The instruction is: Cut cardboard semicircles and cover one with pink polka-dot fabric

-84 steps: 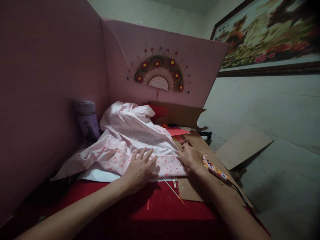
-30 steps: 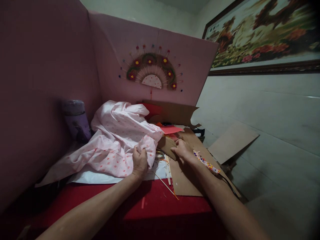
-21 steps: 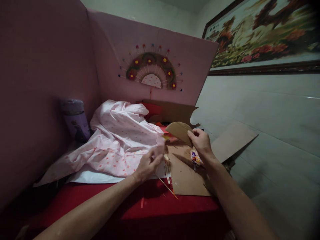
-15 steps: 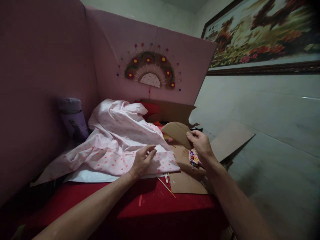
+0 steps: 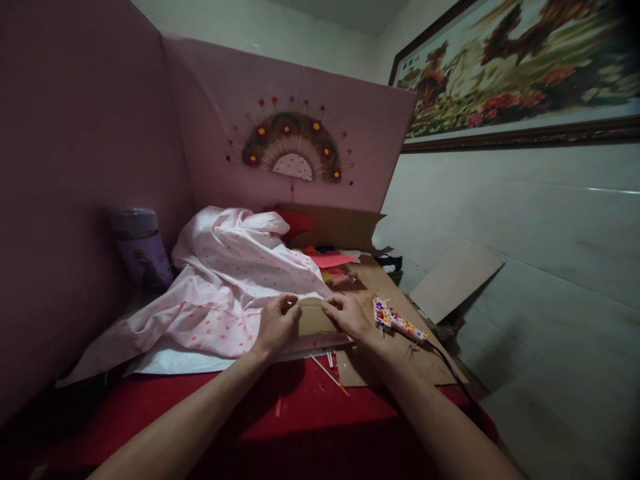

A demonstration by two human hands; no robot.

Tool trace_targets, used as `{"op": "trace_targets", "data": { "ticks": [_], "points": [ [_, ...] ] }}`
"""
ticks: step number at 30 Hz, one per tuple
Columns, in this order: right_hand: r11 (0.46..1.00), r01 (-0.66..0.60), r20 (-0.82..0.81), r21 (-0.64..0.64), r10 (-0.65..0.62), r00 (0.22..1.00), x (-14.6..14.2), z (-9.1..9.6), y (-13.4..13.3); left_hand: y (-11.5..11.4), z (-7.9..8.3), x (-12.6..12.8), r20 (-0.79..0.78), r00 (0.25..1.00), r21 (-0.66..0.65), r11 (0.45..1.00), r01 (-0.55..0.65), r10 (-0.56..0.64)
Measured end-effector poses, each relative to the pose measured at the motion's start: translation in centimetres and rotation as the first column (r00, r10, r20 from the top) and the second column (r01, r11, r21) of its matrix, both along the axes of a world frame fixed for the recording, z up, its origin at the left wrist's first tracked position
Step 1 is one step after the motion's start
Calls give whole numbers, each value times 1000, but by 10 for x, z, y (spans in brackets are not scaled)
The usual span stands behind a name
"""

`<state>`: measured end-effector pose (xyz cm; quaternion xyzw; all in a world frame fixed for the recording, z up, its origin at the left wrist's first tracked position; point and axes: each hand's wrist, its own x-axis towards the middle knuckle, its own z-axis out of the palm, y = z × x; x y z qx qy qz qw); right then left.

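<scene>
Left hand [image 5: 277, 325] and right hand [image 5: 353, 317] grasp opposite ends of one cardboard piece [image 5: 314, 317] over the near edge of one dotted cloth [image 5: 233, 260]; one flowered glue gun [image 5: 403, 325] lies right of the cloth, one purple tumbler [image 5: 143, 257] left, one fan [image 5: 293, 167] with six flowers [image 5: 316, 126] behind.

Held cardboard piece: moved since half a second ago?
Yes: the cardboard piece moved left and down in view, judged against the half-round decoration on the pink board.
</scene>
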<state>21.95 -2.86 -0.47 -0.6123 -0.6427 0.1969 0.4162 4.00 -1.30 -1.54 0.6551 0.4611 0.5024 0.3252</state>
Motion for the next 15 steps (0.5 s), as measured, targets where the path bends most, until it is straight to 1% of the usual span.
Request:
{"op": "trace_targets", "data": {
  "ticks": [5, 8, 10, 12, 13, 15],
  "points": [
    [992, 129, 52, -1, -128, 990, 21, 4, 3, 8, 3, -12, -45, 992, -8, 993, -119, 118],
    [987, 154, 65, -43, -151, 986, 34, 6, 2, 10, 4, -16, -96, 981, -16, 986, -168, 166],
    [984, 166, 88, -62, -161, 983, 38, 7, 0, 8, 7, -16, -131, 975, -22, 982, -186, 182],
    [981, 180, 134, -65, -170, 976, 38, 7, -2, 2, 10, -14, -243, 949, -12, 978, -210, 201],
    [981, 185, 165, -65, -173, 971, 37, 6, -3, -1, 12, -13, -326, 921, 6, 975, -221, 211],
    [979, 189, 231, -70, -168, 958, 33, 5, -3, -7, 15, -12, -508, 830, 72, 971, -228, 233]
  ]
}}
